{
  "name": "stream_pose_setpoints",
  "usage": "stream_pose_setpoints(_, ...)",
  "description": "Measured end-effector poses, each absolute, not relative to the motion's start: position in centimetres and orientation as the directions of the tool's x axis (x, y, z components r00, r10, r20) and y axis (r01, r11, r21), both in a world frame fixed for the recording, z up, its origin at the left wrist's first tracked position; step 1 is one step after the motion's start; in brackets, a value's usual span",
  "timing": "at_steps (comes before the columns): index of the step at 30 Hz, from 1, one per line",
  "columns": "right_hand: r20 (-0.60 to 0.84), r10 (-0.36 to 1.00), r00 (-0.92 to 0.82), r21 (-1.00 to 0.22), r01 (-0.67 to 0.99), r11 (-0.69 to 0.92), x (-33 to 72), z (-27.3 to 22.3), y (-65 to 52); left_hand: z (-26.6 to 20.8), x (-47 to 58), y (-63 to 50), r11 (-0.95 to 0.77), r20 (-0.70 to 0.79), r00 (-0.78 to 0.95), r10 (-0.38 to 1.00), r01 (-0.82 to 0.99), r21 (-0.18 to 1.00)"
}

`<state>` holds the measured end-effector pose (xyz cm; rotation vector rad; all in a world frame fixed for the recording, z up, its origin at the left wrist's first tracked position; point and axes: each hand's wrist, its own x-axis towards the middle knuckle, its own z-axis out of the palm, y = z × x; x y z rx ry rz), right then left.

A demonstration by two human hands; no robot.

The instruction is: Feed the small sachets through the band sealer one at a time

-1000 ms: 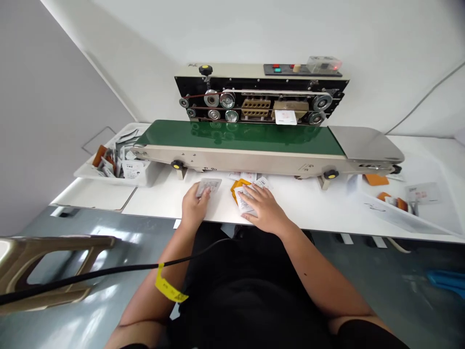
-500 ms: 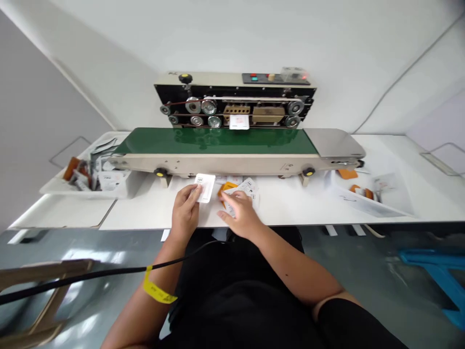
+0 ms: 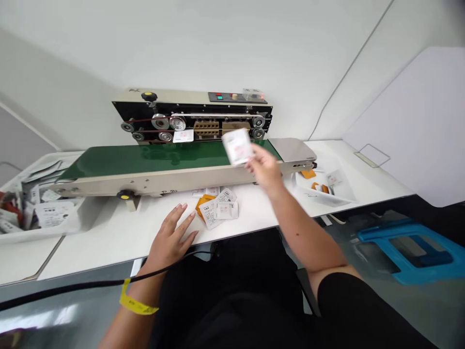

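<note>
Between the fingers of my right hand (image 3: 266, 168) is a small white sachet (image 3: 238, 146), slightly blurred, raised above the front edge of the green conveyor belt (image 3: 145, 160). My left hand (image 3: 171, 241) rests near the table's front edge with its fingers spread and nothing in them. Just right of its fingertips lies a loose pile of white printed sachets (image 3: 227, 211) and orange ones (image 3: 204, 203). Another white sachet (image 3: 183, 136) sits in the band sealing machine (image 3: 192, 104), below its metal wheels, at the back of the belt.
A white bin (image 3: 87, 213) full of sachets stands under the belt's left end. Beneath the right end is another white bin (image 3: 341, 194) with a few orange and white sachets. A blue stool (image 3: 410, 252) stands on the floor at right. A black cable crosses my left wrist.
The white sachet has passed from my left hand to my right, which has risen toward the belt. My left hand has opened. The sachet in the sealer has moved left along it. The view has turned right.
</note>
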<state>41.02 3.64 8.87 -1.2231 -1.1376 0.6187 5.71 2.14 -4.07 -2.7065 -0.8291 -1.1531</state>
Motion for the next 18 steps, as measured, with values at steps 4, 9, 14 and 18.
stream_pose_setpoints(4, 0.313, 0.63, 0.711, -0.948, 0.189, 0.258, 50.7, 13.2, 7.4, -4.1, 5.6, 2.1, -0.839, 0.677, 0.562, 0.475, 0.522, 0.155)
stream_pose_setpoints(9, 0.037, 0.763, 0.645, -0.995, 0.097, -0.034, 54.3, 14.5, 10.6, -4.0, 5.5, 2.0, -0.83, 0.672, 0.564, 0.48, 0.539, 0.141)
stream_pose_setpoints(14, -0.023, 0.841, 0.541, -0.987, 0.121, -0.105, 52.4, 13.4, 12.1, -3.6, 5.6, 1.9, -0.822, 0.64, 0.587, 0.495, 0.554, 0.128)
stream_pose_setpoints(18, 0.118, 0.797, 0.593, -0.975, 0.222, -0.021, 51.7, 11.6, 10.9, -3.2, 5.6, 1.9, -0.825, 0.593, 0.634, 0.497, 0.556, 0.098)
